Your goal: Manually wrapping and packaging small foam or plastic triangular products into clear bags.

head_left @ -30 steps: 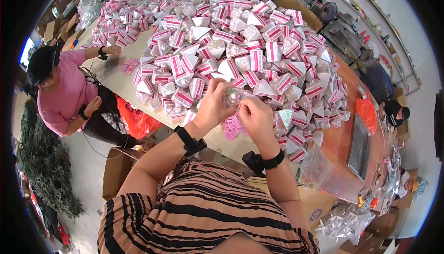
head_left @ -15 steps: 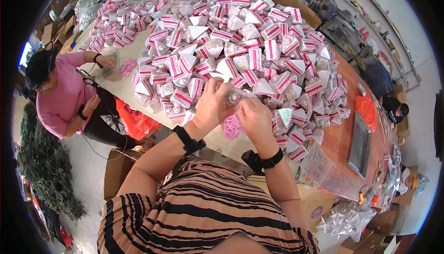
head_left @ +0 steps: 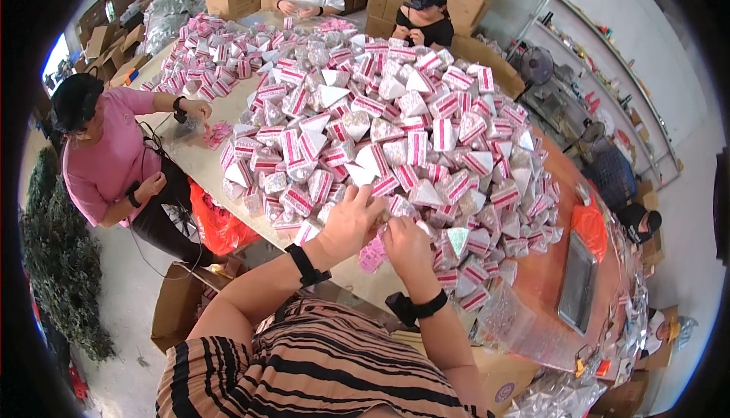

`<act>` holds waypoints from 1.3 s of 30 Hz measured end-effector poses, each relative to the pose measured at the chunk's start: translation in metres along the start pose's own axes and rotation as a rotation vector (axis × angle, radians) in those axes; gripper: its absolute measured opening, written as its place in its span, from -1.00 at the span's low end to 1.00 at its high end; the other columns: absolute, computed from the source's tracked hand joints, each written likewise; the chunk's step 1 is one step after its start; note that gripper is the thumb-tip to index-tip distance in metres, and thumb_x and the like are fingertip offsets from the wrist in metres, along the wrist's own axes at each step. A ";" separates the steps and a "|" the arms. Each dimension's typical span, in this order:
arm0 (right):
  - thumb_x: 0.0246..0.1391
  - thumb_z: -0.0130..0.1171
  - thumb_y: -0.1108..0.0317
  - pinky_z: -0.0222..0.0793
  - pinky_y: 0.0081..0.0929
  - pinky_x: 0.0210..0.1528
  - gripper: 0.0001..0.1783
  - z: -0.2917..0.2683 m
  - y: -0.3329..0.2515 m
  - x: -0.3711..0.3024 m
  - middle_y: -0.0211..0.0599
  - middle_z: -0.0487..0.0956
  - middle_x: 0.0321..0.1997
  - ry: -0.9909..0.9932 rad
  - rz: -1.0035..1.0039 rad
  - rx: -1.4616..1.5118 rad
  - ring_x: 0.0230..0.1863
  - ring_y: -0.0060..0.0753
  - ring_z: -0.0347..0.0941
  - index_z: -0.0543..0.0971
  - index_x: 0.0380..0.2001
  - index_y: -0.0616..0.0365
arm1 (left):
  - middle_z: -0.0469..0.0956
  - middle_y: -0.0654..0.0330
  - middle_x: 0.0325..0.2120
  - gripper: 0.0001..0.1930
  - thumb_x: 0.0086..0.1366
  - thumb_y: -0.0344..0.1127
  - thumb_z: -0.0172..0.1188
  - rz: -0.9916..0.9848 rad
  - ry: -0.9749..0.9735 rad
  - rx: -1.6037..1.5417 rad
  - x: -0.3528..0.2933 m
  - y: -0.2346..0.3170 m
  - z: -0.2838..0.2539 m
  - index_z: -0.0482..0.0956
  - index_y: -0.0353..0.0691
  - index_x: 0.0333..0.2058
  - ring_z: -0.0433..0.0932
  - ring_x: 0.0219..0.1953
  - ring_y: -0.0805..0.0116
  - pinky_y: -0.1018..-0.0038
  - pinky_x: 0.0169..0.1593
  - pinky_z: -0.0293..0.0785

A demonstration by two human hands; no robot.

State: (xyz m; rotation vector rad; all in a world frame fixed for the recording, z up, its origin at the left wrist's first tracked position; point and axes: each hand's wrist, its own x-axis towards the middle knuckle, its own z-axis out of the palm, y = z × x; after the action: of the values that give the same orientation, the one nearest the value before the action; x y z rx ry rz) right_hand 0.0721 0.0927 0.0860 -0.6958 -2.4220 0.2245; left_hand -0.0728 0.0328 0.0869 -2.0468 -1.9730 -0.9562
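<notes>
Your left hand [head_left: 353, 224] and right hand [head_left: 407, 244] curl close together, fingertips apparently pinching a small clear packet [head_left: 382, 222], mostly hidden, just above the pink cards [head_left: 371, 256]. This two-handed handling seems to call for a steady pinch. Ahead, heaped clear bags [head_left: 391, 152] hold glittery contents beside pink-striped labels.

Left hand [head_left: 350, 224] and right hand [head_left: 407, 244] close together, grip mostly hidden — heaped wedge-shaped packets [head_left: 417, 148] just beyond; pink cards [head_left: 372, 256] between wrists; co-worker [head_left: 106, 155] well left — orange-red bag [head_left: 588, 229] well right.
</notes>
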 end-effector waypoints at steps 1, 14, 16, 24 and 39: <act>-0.08 0.09 0.46 0.35 -0.21 -0.44 -0.92 0.002 0.003 -0.001 -0.05 0.47 -0.52 -0.020 0.019 0.063 -0.48 0.01 0.43 0.47 -0.50 0.25 | 0.29 0.05 -0.25 -0.45 -0.23 -0.44 0.31 -0.005 -0.018 -0.032 -0.002 -0.002 -0.001 0.38 -0.13 -0.15 0.35 -0.20 0.03 0.29 -0.28 0.48; -0.04 0.23 0.44 0.15 -0.75 -0.65 -0.90 0.013 0.030 -0.015 -0.48 0.52 -0.61 -0.428 0.607 1.080 -0.67 -0.75 0.29 0.61 -0.44 0.26 | 0.33 0.11 -0.19 -0.46 -0.22 -0.35 0.36 -0.036 -0.115 -0.187 -0.023 -0.005 -0.016 0.46 -0.03 -0.14 0.36 -0.11 0.00 0.26 -0.20 0.52; -0.05 0.24 0.43 0.16 -0.75 -0.65 -0.89 0.024 0.027 -0.027 -0.48 0.52 -0.62 -0.459 0.596 1.072 -0.68 -0.75 0.29 0.61 -0.44 0.25 | 0.33 0.09 -0.18 -0.47 -0.19 -0.34 0.35 -0.055 -0.172 -0.176 -0.035 -0.001 -0.016 0.46 -0.04 -0.13 0.37 -0.12 0.00 0.25 -0.19 0.51; -0.04 0.25 0.35 0.28 -0.70 -0.56 -0.82 0.039 0.077 -0.114 -0.49 0.54 -0.54 -0.343 0.644 0.872 -0.58 -0.71 0.38 0.60 -0.34 0.17 | 0.51 0.08 -0.51 -0.56 -0.14 -0.03 0.27 -0.247 -0.545 -0.057 -0.122 -0.094 -0.058 0.55 -0.09 -0.25 0.50 -0.37 0.09 0.24 -0.26 0.42; -0.09 0.16 0.30 0.41 -0.26 -0.32 -0.80 0.013 0.105 -0.263 -0.16 0.52 -0.35 -0.224 0.728 0.107 -0.33 -0.09 0.48 0.56 -0.37 0.14 | 0.50 0.02 -0.20 -0.56 0.06 -0.11 0.23 -0.266 -0.912 -0.156 -0.162 -0.127 -0.002 0.47 -0.26 -0.14 0.47 -0.12 0.02 0.28 -0.07 0.40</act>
State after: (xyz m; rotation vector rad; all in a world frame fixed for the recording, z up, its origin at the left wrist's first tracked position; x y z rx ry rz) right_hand 0.2884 0.0423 -0.0898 -1.5472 -2.2294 0.7463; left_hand -0.1825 -0.0894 -0.0377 -2.6510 -2.6981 -0.1662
